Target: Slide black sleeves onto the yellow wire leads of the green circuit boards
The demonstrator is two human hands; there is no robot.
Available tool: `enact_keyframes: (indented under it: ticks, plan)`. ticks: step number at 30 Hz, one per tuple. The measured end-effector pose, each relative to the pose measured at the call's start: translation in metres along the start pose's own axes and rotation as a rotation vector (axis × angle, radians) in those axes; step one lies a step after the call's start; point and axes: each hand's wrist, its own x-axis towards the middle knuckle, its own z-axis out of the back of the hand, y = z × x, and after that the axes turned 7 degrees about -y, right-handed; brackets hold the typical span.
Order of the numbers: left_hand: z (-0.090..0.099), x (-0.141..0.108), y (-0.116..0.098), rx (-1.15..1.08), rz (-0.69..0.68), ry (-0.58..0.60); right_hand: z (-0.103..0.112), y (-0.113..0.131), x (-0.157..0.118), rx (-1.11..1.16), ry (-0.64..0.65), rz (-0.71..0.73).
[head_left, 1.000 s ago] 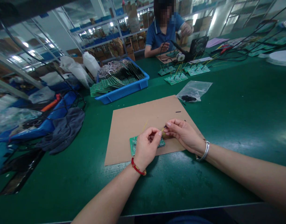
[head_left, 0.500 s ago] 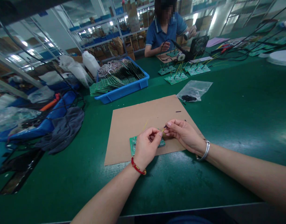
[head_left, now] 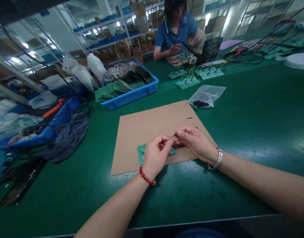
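My left hand [head_left: 155, 153] is closed in a pinch on a thin yellow wire [head_left: 173, 138] just above the green circuit board [head_left: 141, 152]. The hand hides much of the board, which lies on a sheet of brown cardboard [head_left: 139, 127]. Opposite it, my right hand [head_left: 196, 142] pinches a short black sleeve [head_left: 175, 135] at the wire's end; whether the wire sits inside it I cannot tell. Another yellow wire sticks up behind my left hand. A loose black sleeve [head_left: 189, 118] rests on the cardboard.
A plastic bag [head_left: 208, 94] of black pieces lies behind the cardboard. Farther back stand a blue tray [head_left: 137, 96] of boards and several wired boards [head_left: 188, 82]. A dark cloth [head_left: 67, 137] lies at left. Across the table sits a person [head_left: 175, 36].
My hands hold almost the same pose, with the fingertips shifted only slightly. Across the table, the other person's raised hand has moved lower and inward.
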Motion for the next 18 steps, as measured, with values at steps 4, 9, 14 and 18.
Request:
enact_keyframes:
  ticks: [4,9,14,18]
  plan:
    - [0.000,0.000,-0.002,-0.094,0.056,0.002,0.000,-0.002,0.000,-0.037,-0.002,0.023]
    - [0.001,0.001,0.001,-0.160,0.067,-0.014,-0.002,-0.007,-0.002,-0.219,0.049,0.156]
    - [0.002,0.001,0.004,-0.100,-0.026,-0.015,0.001,-0.011,-0.001,-0.358,0.129,0.293]
    - [0.005,0.000,0.001,-0.036,-0.071,-0.007,0.002,-0.008,-0.004,-0.478,0.141,0.396]
